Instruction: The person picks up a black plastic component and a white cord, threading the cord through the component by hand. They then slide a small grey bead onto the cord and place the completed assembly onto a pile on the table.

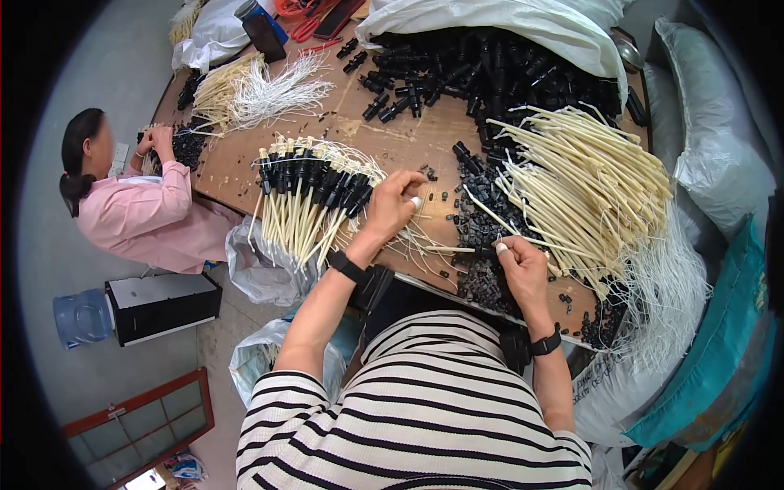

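Observation:
My right hand (527,273) pinches the black end of a cream tube with a black fitting (465,250), which points left over the table edge. A white cover sits on its thumb. My left hand (394,204) hovers just right of a bundle of cream tubes with black fittings (314,184); its fingers are curled, thumb and fingertips apart, and nothing shows between them. Its thumb also wears a white cover. Under and beyond my right hand spreads a pile of small black clips (482,212). A large stack of cream tubes (596,184) with white strings lies to the right.
Black fittings (506,61) heap at the back under a white sack (498,20). White strings (273,90), red scissors (306,29) and a dark cup (261,28) lie far left. A co-worker in pink (147,200) sits left. Full sacks (710,122) line the right side.

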Demonstrator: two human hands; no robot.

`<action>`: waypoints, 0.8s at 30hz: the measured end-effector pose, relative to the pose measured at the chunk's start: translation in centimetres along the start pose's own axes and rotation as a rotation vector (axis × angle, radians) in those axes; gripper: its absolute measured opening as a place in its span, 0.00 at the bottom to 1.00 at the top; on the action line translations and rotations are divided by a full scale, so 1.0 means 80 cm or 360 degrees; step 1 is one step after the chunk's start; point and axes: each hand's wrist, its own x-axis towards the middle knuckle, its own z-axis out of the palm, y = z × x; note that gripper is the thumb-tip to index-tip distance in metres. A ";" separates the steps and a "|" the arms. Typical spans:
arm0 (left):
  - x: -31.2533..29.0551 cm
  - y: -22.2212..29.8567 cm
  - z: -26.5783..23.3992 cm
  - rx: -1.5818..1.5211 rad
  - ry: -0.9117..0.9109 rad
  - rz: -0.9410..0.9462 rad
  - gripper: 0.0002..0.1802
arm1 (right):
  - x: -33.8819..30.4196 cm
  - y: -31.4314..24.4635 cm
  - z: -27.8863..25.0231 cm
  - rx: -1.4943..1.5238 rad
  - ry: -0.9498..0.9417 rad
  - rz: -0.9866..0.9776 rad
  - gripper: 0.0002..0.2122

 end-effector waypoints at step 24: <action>-0.002 0.065 0.050 -0.0393 -0.0343 0.0329 0.11 | 0.008 0.001 0.007 0.0080 0.0256 -0.0061 0.05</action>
